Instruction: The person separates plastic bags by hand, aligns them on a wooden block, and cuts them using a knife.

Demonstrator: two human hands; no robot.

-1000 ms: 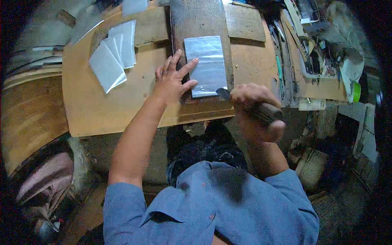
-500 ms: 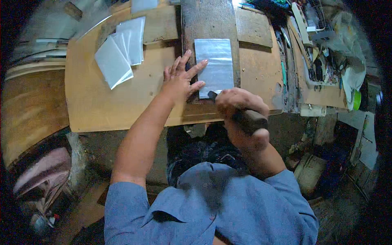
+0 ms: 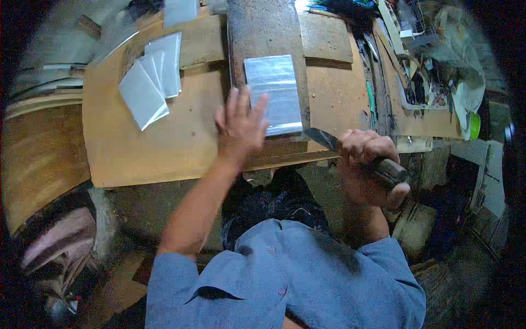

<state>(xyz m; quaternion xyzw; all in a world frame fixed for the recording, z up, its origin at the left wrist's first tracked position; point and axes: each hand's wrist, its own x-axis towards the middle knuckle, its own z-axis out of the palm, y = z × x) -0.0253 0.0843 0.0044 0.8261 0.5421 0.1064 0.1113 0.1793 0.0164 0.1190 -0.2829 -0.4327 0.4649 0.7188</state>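
A stack of clear, silvery plastic sheets or bags [image 3: 272,93] lies on a dark wooden board [image 3: 266,33] in front of me. My left hand [image 3: 240,123] is at its left edge, slightly blurred, fingers spread and holding nothing; whether the fingertips touch the plastic I cannot tell. In my right hand [image 3: 370,159] is a knife [image 3: 322,139], gripped by its thick dark handle. The blade points left, its tip just past the lower right corner of the plastic, near the table's front edge.
More plastic sheets [image 3: 143,90] lie fanned out at the left of the wooden table [image 3: 131,159]. Another pale sheet [image 3: 181,12] is at the back. At the right stands a white tray [image 3: 405,101] of small tools, with a power strip [image 3: 390,24] behind it.
My right hand has drawn the knife right and away from the plastic's lower edge. My left hand has lowered slightly off the plastic's side. The whole view has shifted a little.
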